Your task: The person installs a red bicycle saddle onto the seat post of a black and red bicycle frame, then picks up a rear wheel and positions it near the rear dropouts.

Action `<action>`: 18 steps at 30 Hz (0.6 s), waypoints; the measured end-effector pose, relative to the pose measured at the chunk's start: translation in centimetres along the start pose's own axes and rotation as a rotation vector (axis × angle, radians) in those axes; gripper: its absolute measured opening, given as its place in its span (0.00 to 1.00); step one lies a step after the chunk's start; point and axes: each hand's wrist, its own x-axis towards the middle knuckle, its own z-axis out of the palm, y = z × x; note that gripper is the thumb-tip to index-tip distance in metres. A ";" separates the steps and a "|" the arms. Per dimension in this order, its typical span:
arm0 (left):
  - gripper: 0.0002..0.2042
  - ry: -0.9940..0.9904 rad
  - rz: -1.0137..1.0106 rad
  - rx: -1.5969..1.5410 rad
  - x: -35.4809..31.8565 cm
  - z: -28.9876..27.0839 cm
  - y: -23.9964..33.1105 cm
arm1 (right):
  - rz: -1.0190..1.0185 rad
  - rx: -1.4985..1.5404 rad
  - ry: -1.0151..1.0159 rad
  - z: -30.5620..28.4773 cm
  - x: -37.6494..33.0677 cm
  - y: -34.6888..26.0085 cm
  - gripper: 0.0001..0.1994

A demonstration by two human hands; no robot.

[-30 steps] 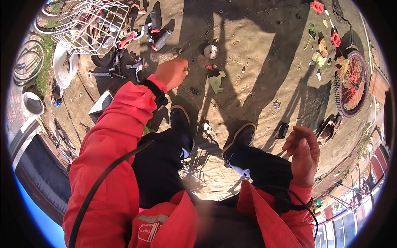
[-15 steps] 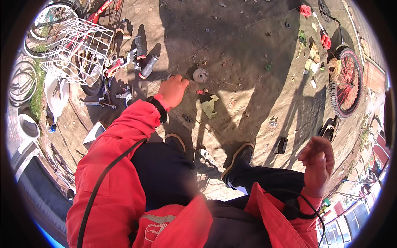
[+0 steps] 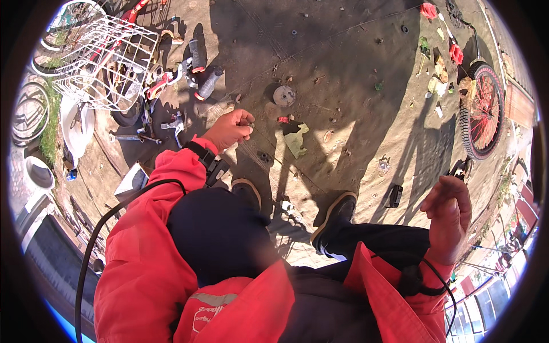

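My left hand (image 3: 230,128) is held low over the ground, thumb and forefinger pinched on a small dark piece (image 3: 251,124) too small to identify. Just beyond it lies a round pale metal disc with holes (image 3: 284,96). A small red piece (image 3: 283,119) and a torn yellow-green leaf (image 3: 296,141) are to the right of the fingers. My right hand (image 3: 450,216) is raised at the right, away from everything, its fingers loosely bent and the thumb apart; nothing shows in it.
At the left are a white wire basket (image 3: 106,63), black handlebar grips (image 3: 209,83), spanners (image 3: 134,138) and other bicycle parts. A wheel with red spokes (image 3: 481,111) lies at the right. A black block (image 3: 394,196) sits beyond my right shoe (image 3: 337,220).
My left hand has drawn back toward me and slightly left from beside the disc, and a small dark piece now shows in its fingertips. My right hand stays raised, shifted slightly right.
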 end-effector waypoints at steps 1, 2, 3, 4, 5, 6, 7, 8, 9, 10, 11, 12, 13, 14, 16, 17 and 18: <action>0.08 -0.053 -0.029 -0.086 -0.7 -0.4 -0.5 | -0.003 -0.008 -0.004 0.1 0.2 0.0 0.28; 0.08 -0.071 -0.054 -0.126 -1.4 -0.5 -1.1 | -0.011 -0.008 -0.008 0.3 0.3 0.1 0.28; 0.08 -0.089 -0.076 -0.164 -1.9 -0.6 -1.6 | -0.014 -0.008 -0.016 0.4 0.5 0.1 0.28; 0.07 -0.099 -0.120 -0.196 -2.2 -0.4 -2.1 | -0.017 -0.014 -0.025 0.5 0.7 0.1 0.28; 0.08 -0.106 -0.121 -0.234 -2.7 -0.3 -2.5 | -0.020 -0.015 -0.034 0.6 0.8 0.1 0.28; 0.08 -0.113 -0.119 -0.182 -3.0 -0.1 -2.9 | -0.022 -0.013 -0.043 0.7 0.9 0.1 0.28; 0.09 -0.116 -0.130 -0.122 -3.1 0.1 -3.1 | -0.012 -0.005 -0.055 0.8 1.1 0.1 0.28; 0.09 -0.115 -0.130 -0.062 -3.2 0.5 -3.2 | -0.013 -0.014 -0.059 0.9 1.2 0.1 0.28; 0.09 -0.091 -0.126 0.108 -3.2 1.0 -3.4 | -0.018 -0.016 -0.062 1.0 1.3 0.1 0.28; 0.09 -0.087 0.002 0.268 -3.2 1.6 -3.6 | -0.028 -0.020 -0.063 1.1 1.4 0.1 0.28; 0.09 -0.074 0.139 0.433 -3.2 2.2 -3.8 | -0.031 0.002 -0.076 1.1 1.4 0.1 0.27; 0.09 -0.066 0.287 0.592 -3.1 2.7 -4.0 | -0.021 0.001 -0.077 1.2 1.5 0.0 0.27; 0.11 -0.078 0.390 0.734 -3.0 3.1 -4.1 | -0.015 0.004 -0.078 1.2 1.6 0.0 0.27; 0.11 -0.082 0.415 0.803 -2.9 3.4 -4.2 | -0.006 0.006 -0.076 1.2 1.6 -0.1 0.27; 0.11 -0.098 0.461 0.943 -2.7 3.8 -4.4 | -0.008 0.007 -0.082 1.2 1.7 0.0 0.27; 0.11 -0.096 0.484 0.986 -2.5 4.0 -4.5 | -0.004 0.005 -0.082 1.1 1.7 0.0 0.27; 0.12 -0.092 0.506 1.031 -2.3 4.2 -4.5 | -0.007 0.003 -0.078 1.1 1.7 0.0 0.27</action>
